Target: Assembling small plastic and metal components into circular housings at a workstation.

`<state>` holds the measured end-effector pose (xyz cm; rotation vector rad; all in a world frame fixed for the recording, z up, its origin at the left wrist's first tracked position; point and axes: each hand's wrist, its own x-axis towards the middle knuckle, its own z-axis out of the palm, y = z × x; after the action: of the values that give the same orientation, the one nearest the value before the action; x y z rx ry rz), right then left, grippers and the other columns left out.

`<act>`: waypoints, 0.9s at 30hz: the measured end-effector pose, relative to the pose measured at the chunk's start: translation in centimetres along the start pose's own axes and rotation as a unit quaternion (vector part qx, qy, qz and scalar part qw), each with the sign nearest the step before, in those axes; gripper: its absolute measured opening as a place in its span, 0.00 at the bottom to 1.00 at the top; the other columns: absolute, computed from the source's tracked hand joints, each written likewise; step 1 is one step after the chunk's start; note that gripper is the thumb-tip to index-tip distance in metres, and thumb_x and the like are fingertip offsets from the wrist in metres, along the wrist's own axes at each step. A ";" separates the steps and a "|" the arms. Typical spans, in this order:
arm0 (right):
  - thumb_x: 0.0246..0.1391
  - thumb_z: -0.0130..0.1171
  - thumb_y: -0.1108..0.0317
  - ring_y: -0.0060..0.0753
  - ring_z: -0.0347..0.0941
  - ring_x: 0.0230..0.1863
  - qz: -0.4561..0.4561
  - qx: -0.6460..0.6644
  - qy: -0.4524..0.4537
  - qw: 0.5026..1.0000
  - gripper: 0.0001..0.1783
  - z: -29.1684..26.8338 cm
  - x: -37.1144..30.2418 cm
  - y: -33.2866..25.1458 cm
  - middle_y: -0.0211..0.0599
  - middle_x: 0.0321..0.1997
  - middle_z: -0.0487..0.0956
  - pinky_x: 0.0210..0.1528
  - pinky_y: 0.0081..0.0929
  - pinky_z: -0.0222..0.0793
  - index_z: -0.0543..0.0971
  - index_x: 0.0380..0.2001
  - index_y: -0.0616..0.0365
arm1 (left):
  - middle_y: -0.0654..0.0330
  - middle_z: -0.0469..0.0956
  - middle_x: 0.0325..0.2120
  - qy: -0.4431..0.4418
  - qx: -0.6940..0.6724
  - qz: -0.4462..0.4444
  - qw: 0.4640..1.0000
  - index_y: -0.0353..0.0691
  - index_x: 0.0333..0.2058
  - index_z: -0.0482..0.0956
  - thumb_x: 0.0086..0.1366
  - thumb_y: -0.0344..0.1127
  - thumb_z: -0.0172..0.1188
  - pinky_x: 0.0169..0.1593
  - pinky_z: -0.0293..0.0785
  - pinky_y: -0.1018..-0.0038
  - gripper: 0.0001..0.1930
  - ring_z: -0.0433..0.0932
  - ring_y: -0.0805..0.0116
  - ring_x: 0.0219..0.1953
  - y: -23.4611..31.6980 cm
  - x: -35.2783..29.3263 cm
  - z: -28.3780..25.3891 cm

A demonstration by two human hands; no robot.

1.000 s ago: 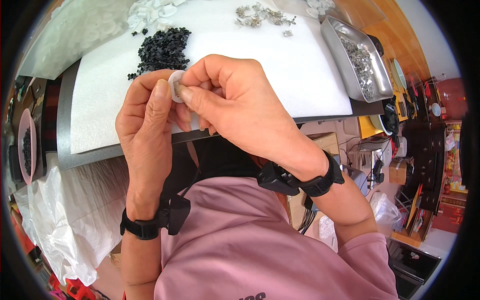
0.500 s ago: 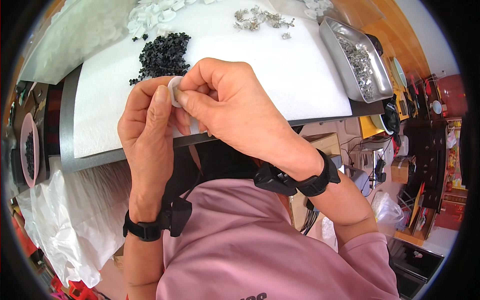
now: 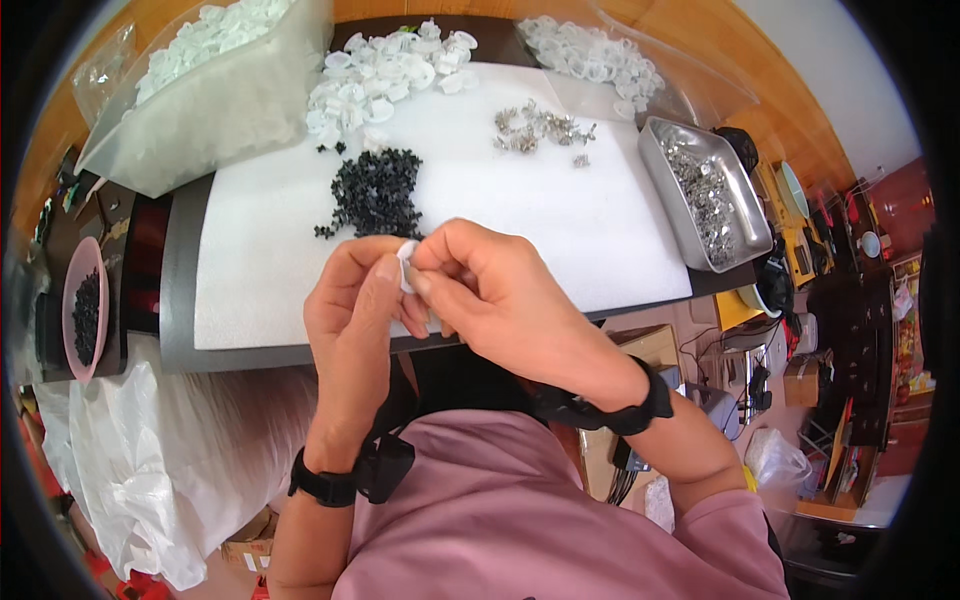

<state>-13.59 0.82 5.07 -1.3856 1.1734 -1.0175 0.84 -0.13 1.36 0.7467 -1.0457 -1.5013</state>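
One small white piece [image 3: 406, 258]: we are pinching it near the front of the table [image 3: 183, 330], left hand [image 3: 355, 300] and right hand [image 3: 490, 295] closed on it, and judging it light, stiff, perhaps slippery, best gripped by its rim.

The white piece [image 3: 407, 265] is partly covered by the left hand [image 3: 346, 308] and right hand [image 3: 505, 298]. The black pile [image 3: 378, 190] is partly hidden behind them. The shirt [image 3: 560, 530] is cut off below. The bits [image 3: 703, 198] in the tray [image 3: 745, 218] are too small to be told apart.
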 end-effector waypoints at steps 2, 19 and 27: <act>0.60 0.50 0.74 0.12 0.70 0.24 0.028 -0.061 -0.031 0.997 0.06 -1.4 -0.2 -1.8 0.26 0.25 0.75 0.24 0.13 0.66 0.74 0.37 0.64 | 0.59 0.75 0.26 0.002 -0.013 0.000 1.000 0.31 0.39 0.73 0.68 0.31 0.47 0.26 0.68 0.81 0.10 0.71 0.78 0.22 0.0 0.2 -0.1; 0.51 0.49 0.77 0.50 0.72 0.41 -0.078 -0.521 -0.222 0.820 0.11 -4.4 7.5 -1.8 0.44 0.39 0.74 0.41 0.40 0.67 0.75 0.39 0.59 | 0.50 0.75 0.24 0.066 -0.078 -0.023 0.995 0.29 0.38 0.69 0.69 0.38 0.42 0.17 0.61 0.81 0.15 0.67 0.73 0.14 0.0 0.6 -0.6; 0.51 0.50 0.76 0.48 0.73 0.40 -0.106 -0.548 -0.211 0.802 0.10 -5.1 7.3 -1.5 0.41 0.38 0.74 0.39 0.40 0.68 0.75 0.38 0.59 | 0.48 0.76 0.24 0.065 -0.084 -0.019 0.994 0.29 0.39 0.69 0.69 0.37 0.43 0.18 0.64 0.79 0.15 0.69 0.72 0.14 0.0 1.0 -0.7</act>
<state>-17.08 -7.20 7.17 -2.5254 1.3035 -0.0122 1.30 -1.24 1.17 0.7380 -0.8013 -1.5300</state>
